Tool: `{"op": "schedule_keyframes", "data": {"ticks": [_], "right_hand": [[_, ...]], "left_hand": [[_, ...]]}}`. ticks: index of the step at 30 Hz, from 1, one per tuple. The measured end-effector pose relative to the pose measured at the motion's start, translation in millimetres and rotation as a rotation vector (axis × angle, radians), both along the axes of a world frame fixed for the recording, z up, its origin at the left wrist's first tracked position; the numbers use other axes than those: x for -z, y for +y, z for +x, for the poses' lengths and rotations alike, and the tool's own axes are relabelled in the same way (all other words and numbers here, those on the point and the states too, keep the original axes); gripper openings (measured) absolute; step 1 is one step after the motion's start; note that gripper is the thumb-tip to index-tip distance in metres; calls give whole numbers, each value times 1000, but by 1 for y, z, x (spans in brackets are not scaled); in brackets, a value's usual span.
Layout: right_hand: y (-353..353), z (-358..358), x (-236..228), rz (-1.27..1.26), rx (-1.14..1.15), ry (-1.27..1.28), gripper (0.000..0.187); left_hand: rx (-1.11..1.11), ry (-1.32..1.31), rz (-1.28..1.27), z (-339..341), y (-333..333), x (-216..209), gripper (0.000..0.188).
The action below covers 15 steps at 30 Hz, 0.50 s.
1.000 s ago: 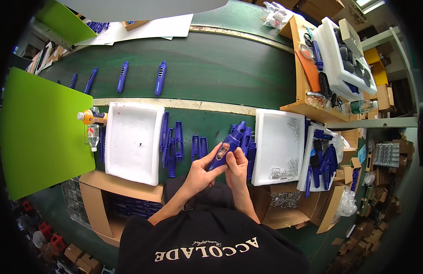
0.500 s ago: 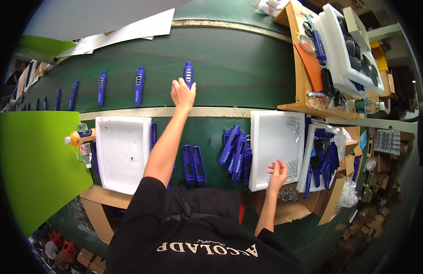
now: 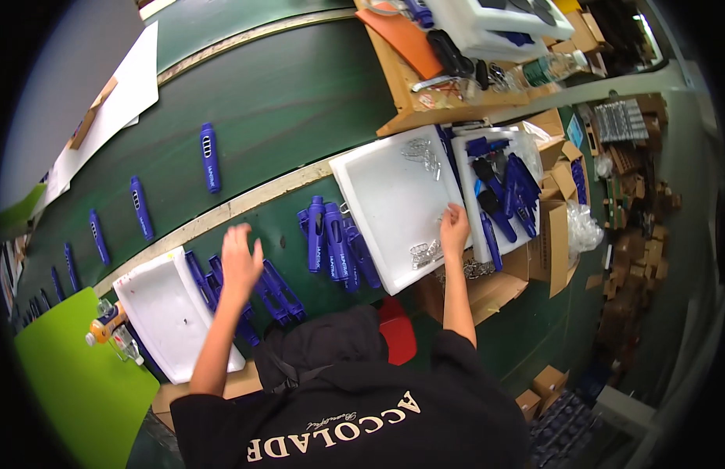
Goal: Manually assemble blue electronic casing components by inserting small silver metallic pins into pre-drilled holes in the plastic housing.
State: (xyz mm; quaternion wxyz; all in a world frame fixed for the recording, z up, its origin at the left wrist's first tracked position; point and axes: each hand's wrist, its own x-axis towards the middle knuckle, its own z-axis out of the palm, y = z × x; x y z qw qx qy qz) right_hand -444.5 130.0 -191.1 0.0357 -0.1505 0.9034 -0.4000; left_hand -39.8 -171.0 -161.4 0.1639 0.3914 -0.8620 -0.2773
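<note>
My left hand (image 3: 240,262) is held over the near bench strip, fingers stretched and thumb apart, with nothing in it. Blue plastic half-shells (image 3: 278,295) lie just right of that wrist. My right hand (image 3: 455,228) is over the right side of a white foam tray (image 3: 378,227), its fingers drawn together; what they hold, if anything, is too small to make out. Small bent metal wire pieces (image 3: 425,254) lie in that tray near the hand. Left of the tray lies a pile of slotted blue tubular casings (image 3: 331,246). Another blue casing (image 3: 211,158) stands alone on the far green belt.
More blue casings (image 3: 141,207) trail leftward along the belt. A second white foam tray (image 3: 163,313) sits at left, beside bottles (image 3: 107,324) and a lime-green sheet (image 3: 73,383). Right lies a foam box of blue and black parts (image 3: 507,187). A wooden shelf (image 3: 409,109) stands beyond.
My left hand has let go of the casing on the belt and drawn back toward me. My right hand's fingers have come together over the tray. The view has turned rightward.
</note>
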Motion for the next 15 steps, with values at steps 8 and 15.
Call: {"op": "schedule_keyframes", "data": {"ticks": [8, 15], "right_hand": [[-101, -47, 2, 417, -140, 292, 29], [-79, -54, 9, 437, -210, 309, 31]], "left_hand": [[754, -356, -182, 60, 92, -10, 46], [670, -370, -327, 51, 83, -14, 32]]}}
